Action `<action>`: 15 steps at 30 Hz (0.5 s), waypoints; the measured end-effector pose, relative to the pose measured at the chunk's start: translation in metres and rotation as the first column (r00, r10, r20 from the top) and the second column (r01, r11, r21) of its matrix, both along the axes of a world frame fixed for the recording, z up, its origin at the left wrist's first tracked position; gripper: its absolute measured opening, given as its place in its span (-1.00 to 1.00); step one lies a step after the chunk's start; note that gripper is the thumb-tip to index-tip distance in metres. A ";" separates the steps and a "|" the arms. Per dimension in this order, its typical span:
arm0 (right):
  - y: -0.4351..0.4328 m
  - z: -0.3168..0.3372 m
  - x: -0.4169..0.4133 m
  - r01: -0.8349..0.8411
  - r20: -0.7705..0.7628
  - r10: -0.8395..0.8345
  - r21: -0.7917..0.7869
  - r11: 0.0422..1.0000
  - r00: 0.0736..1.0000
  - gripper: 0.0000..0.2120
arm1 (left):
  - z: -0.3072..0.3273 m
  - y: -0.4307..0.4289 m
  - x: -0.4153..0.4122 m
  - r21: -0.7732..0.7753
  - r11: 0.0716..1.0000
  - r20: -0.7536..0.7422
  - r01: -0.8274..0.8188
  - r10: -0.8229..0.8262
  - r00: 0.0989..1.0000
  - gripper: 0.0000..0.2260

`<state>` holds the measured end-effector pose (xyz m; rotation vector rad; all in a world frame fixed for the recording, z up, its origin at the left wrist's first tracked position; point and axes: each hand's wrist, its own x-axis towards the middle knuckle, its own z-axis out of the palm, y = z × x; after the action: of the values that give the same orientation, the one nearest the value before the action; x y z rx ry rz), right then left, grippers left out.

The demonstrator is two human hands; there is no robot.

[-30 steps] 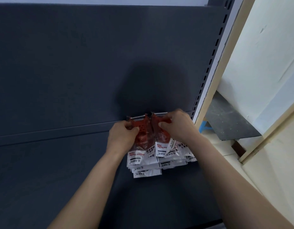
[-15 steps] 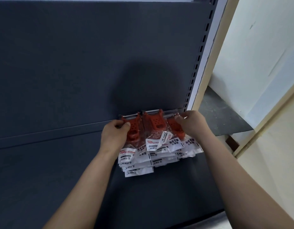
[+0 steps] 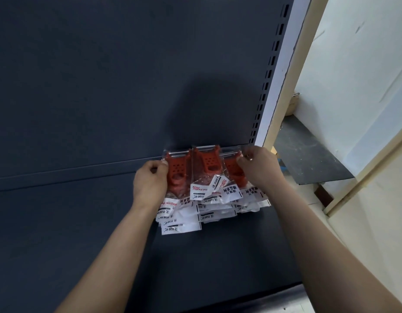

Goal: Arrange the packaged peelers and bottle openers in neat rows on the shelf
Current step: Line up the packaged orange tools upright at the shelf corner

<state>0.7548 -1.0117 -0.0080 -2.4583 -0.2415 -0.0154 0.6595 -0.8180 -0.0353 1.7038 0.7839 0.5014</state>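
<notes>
So both hands are up on the packs. The left hand (image 3: 150, 179) has its fingers curled around the left edge of the leftmost packaged peeler (image 3: 177, 175), thumb on top near the upper corner, so it's pinching that pack. The right hand (image 3: 257, 169) is doing the same on the other side, fingertips pinched on the top corner of the rightmost pack (image 3: 235, 175), which it half covers. Between them sits a middle pack (image 3: 208, 164), all three side by side with the red peelers showing through clear plastic.

Under those there's a whole stack of more packs (image 3: 195, 219), white label ends fanned out toward the camera, kind of messy and overlapping. I can read "Peeler" on a couple of labels, the rest is too small.

Everything sits on the dark grey shelf (image 3: 60, 222), pushed up against the back panel (image 3: 105, 75) near its right end. The slotted upright (image 3: 266, 75) runs up just right of the packs. Beyond that is a pale wall (image 3: 353, 64).
</notes>
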 end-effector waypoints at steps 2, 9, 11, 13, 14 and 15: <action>0.001 0.002 -0.002 -0.014 0.073 0.012 0.024 1.000 0.997 -0.76 | -0.001 -0.001 -0.003 0.053 0.997 0.007 -0.059 0.059 0.998 -0.87; 0.040 0.017 -0.018 -0.213 0.044 0.217 -0.077 0.974 0.975 -0.59 | 0.008 -0.013 -0.017 0.330 0.944 -0.027 -0.001 0.011 1.000 -0.86; 0.049 0.014 -0.022 -0.231 -0.009 0.233 -0.162 0.959 0.973 -0.55 | 0.013 -0.020 -0.019 0.372 0.924 -0.083 0.087 -0.060 0.995 -0.82; 0.051 0.012 -0.023 -0.211 -0.024 0.210 -0.168 0.963 0.977 -0.56 | 0.016 -0.026 -0.018 0.411 0.896 -0.162 0.170 -0.112 0.981 -0.74; 0.051 0.012 -0.024 -0.199 -0.031 0.196 -0.148 0.969 0.980 -0.58 | 0.018 -0.027 -0.017 0.431 0.881 -0.192 0.194 -0.120 0.974 -0.72; 0.051 0.012 -0.025 -0.188 -0.037 0.185 -0.120 0.975 0.982 -0.61 | 0.019 -0.029 -0.016 0.446 0.871 -0.211 0.206 -0.122 0.970 -0.70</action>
<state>0.7301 -0.9609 0.0040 -2.5460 -0.4743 0.1152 0.6434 -0.8467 -0.0164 2.2689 0.6653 0.4459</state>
